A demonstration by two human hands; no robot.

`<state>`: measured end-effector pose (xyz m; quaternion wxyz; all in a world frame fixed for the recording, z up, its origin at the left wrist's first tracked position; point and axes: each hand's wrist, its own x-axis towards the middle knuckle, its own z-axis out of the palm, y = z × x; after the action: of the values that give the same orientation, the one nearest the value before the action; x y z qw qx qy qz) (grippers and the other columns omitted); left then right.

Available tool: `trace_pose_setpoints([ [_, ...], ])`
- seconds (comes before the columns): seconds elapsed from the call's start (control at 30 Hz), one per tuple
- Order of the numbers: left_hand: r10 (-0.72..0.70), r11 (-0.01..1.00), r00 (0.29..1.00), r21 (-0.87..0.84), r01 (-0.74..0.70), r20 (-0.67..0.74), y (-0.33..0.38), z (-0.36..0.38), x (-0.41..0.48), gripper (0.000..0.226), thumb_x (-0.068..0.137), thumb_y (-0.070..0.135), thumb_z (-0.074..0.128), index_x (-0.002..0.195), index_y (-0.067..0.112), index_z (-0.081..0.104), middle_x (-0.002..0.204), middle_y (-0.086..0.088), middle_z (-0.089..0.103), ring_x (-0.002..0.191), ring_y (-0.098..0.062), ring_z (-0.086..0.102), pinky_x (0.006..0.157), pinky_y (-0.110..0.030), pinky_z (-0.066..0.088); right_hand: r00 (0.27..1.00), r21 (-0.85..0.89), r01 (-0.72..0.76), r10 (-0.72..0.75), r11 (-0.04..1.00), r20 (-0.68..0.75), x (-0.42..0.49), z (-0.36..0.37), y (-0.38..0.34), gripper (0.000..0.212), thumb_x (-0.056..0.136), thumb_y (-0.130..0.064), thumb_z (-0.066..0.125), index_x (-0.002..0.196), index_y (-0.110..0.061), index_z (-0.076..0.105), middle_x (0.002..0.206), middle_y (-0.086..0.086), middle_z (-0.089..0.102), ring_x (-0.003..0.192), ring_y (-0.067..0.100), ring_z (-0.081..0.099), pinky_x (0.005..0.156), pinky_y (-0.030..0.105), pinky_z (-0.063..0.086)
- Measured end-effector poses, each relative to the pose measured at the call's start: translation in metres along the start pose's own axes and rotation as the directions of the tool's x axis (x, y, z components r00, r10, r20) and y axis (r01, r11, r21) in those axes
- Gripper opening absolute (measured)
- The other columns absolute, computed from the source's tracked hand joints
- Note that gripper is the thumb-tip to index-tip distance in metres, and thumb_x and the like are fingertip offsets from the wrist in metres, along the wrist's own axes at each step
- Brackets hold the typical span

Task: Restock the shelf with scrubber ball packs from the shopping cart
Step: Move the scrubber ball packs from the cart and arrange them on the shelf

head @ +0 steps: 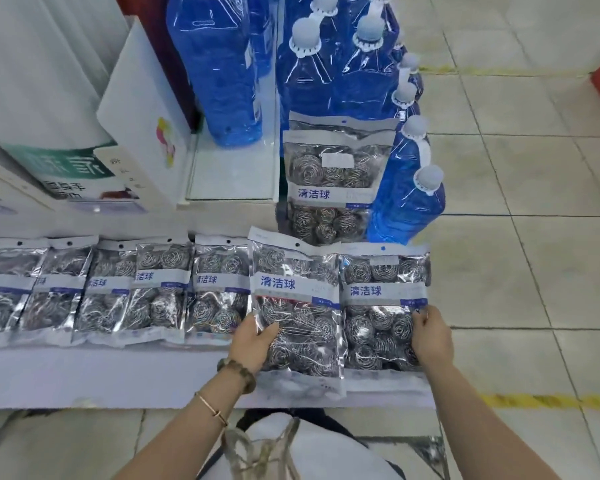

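Low in the middle of the frame, we see the left grip (257,341) holding a scrubber pack (295,299) by its left edge. The right grip (432,337) holds the neighbouring pack (383,292) at its right edge. Both packs lie on the white shelf (84,375), ending a row of packs (118,289).
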<state>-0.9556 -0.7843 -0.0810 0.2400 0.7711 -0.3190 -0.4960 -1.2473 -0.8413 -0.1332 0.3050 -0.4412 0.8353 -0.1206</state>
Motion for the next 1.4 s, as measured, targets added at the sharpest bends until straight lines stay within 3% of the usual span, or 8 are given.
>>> trace_pose_setpoints([
  [0.13, -0.031, 0.999, 0.999, -0.013, 0.031, 0.029, 0.004, 0.015, 0.012, 0.056, 0.091, 0.023, 0.054, 0.139, 0.005, 0.033, 0.142, -0.010, 0.039, 0.129, -0.026, 0.038, 0.104, -0.039, 0.034, 1.000, -0.035, 0.004, -0.003, 0.999, 0.015, 0.006, 0.004, 0.004, 0.025, 0.097, -0.025, 0.045, 0.113, -0.006, 0.051, 0.093, 0.018, 0.063, 0.078, 0.033, 0.056, 0.064, 0.034, 0.040],
  [0.37, -0.212, 0.977, 0.977, -0.003, 0.212, 0.020, -0.014, 0.026, 0.035, 0.071, 0.083, 0.032, 0.064, 0.139, 0.007, 0.028, 0.140, -0.013, 0.039, 0.125, -0.030, 0.041, 0.104, -0.044, 0.037, 0.996, -0.040, 0.071, -0.073, 0.997, -0.052, 0.007, 0.000, 0.000, 0.038, 0.090, -0.014, 0.054, 0.127, -0.009, 0.051, 0.116, 0.018, 0.058, 0.097, 0.035, 0.057, 0.077, 0.039, 0.047],
  [0.57, 0.069, 0.915, 0.997, 0.400, -0.050, -0.034, -0.013, 0.023, 0.029, 0.092, 0.080, 0.038, 0.066, 0.147, 0.019, 0.006, 0.145, -0.008, 0.034, 0.118, -0.022, 0.051, 0.081, -0.023, 0.046, 0.964, -0.246, 0.249, -0.264, 0.937, -0.030, -0.001, 0.004, -0.013, 0.049, 0.084, -0.011, 0.063, 0.130, -0.004, 0.049, 0.127, 0.020, 0.051, 0.109, 0.037, 0.051, 0.086, 0.043, 0.046],
  [0.67, 0.298, 0.708, 0.955, 0.668, -0.229, 0.012, -0.007, 0.020, 0.025, 0.084, 0.081, 0.045, 0.061, 0.146, 0.022, 0.013, 0.151, -0.005, 0.018, 0.132, -0.020, 0.033, 0.101, -0.029, 0.041, 0.937, -0.304, 0.343, -0.347, 0.889, 0.044, -0.009, 0.010, -0.025, 0.052, 0.085, -0.016, 0.062, 0.135, -0.008, 0.046, 0.140, 0.018, 0.044, 0.125, 0.034, 0.043, 0.101, 0.044, 0.040],
  [0.73, 0.326, 0.605, 0.940, 0.743, -0.287, 0.097, 0.003, 0.024, 0.026, 0.081, 0.080, 0.049, 0.060, 0.145, 0.026, 0.016, 0.154, -0.003, 0.005, 0.140, -0.022, 0.016, 0.110, -0.036, 0.030, 0.914, -0.350, 0.404, -0.388, 0.845, 0.119, -0.012, 0.016, -0.032, 0.056, 0.087, -0.023, 0.061, 0.139, -0.014, 0.042, 0.149, 0.014, 0.032, 0.136, 0.032, 0.032, 0.109, 0.046, 0.032],
  [0.93, 0.098, 0.430, 0.943, 0.841, -0.328, 0.318, 0.020, 0.058, 0.047, 0.107, 0.068, 0.065, 0.061, 0.145, 0.033, -0.006, 0.152, -0.007, -0.020, 0.140, -0.031, -0.015, 0.112, -0.057, 0.004, 0.886, -0.458, 0.419, -0.244, 0.784, 0.394, -0.011, 0.029, -0.040, 0.082, 0.087, -0.043, 0.059, 0.150, -0.029, 0.008, 0.157, 0.006, -0.013, 0.144, 0.032, -0.009, 0.113, 0.059, 0.008],
  [1.17, 0.031, 0.321, 0.932, 0.880, -0.351, 0.360, 0.005, 0.064, 0.060, 0.112, 0.070, 0.069, 0.056, 0.142, 0.031, -0.020, 0.148, -0.012, -0.030, 0.137, -0.034, -0.022, 0.110, -0.061, 0.002, 0.814, -0.465, 0.487, -0.191, 0.740, 0.548, -0.003, 0.033, -0.037, 0.108, 0.077, -0.049, 0.069, 0.149, -0.027, -0.009, 0.151, 0.009, -0.030, 0.139, 0.036, -0.023, 0.111, 0.061, 0.000],
  [1.4, -0.005, 0.308, 0.926, 0.882, -0.358, 0.377, 0.007, 0.070, 0.066, 0.113, 0.072, 0.069, 0.054, 0.139, 0.030, -0.027, 0.145, -0.013, -0.035, 0.135, -0.035, -0.026, 0.109, -0.061, 0.000, 0.820, -0.495, 0.503, -0.210, 0.708, 0.533, 0.000, 0.039, -0.032, 0.107, 0.078, -0.053, 0.065, 0.148, -0.028, -0.012, 0.150, 0.009, -0.033, 0.139, 0.035, -0.024, 0.112, 0.059, 0.000],
])
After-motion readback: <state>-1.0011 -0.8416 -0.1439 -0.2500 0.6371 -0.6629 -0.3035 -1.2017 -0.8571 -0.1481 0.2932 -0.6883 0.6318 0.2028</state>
